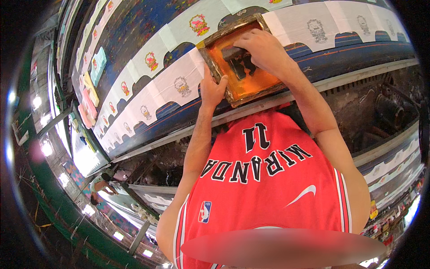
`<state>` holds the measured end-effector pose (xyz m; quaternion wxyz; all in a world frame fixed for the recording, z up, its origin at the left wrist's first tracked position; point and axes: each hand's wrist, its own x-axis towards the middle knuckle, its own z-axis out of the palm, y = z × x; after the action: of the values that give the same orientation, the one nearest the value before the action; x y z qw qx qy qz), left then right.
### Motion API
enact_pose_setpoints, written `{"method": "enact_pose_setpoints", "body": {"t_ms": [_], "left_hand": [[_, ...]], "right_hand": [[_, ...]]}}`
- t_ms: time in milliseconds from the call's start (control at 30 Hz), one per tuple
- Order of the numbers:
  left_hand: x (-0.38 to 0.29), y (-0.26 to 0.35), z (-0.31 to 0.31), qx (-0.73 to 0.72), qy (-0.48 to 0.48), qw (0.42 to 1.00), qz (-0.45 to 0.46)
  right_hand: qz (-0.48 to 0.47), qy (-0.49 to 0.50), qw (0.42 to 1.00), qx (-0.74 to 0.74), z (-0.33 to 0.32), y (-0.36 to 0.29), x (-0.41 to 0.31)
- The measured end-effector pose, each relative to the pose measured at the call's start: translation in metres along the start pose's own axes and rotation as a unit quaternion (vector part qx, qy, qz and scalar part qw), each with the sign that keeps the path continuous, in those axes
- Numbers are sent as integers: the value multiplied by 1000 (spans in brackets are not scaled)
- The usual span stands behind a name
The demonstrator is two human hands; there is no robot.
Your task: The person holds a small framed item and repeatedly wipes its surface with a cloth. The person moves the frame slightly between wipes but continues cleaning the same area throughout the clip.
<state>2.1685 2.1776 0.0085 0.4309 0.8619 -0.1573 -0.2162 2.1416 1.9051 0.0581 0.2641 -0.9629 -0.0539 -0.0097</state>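
A wooden-framed printing screen (220,36) lies tilted over the near row of white fabric pieces (161,88). Orange ink (247,86) covers much of its mesh, around a dark patterned area. My left hand (214,88) grips the frame's left side, thumb on top and fingers along the outer edge. Inside the frame, my right hand (265,48) is closed around a dark squeegee (232,53), partly hidden by the fingers. The near row's fabric bears dark outline prints; a farther row of white fabric pieces (174,32) carries pink and yellow prints.
The long dark-blue printing table (188,116) has a pale metal edge rail (161,139) close to my body. Folded coloured cloths (90,97) lie at its far left. More tables with fabric stand behind me. Another person (100,188) is at lower left.
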Motion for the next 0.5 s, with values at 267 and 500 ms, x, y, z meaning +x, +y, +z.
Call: {"method": "enact_pose_setpoints", "body": {"t_ms": [267,500], "left_hand": [[6,-4,5,15,34,997,61],[3,2,1,-3,15,1000,12]], "right_hand": [[-6,-3,1000,29,-6,-36,-80],[17,-6,998,53,-9,-11,-27]]}}
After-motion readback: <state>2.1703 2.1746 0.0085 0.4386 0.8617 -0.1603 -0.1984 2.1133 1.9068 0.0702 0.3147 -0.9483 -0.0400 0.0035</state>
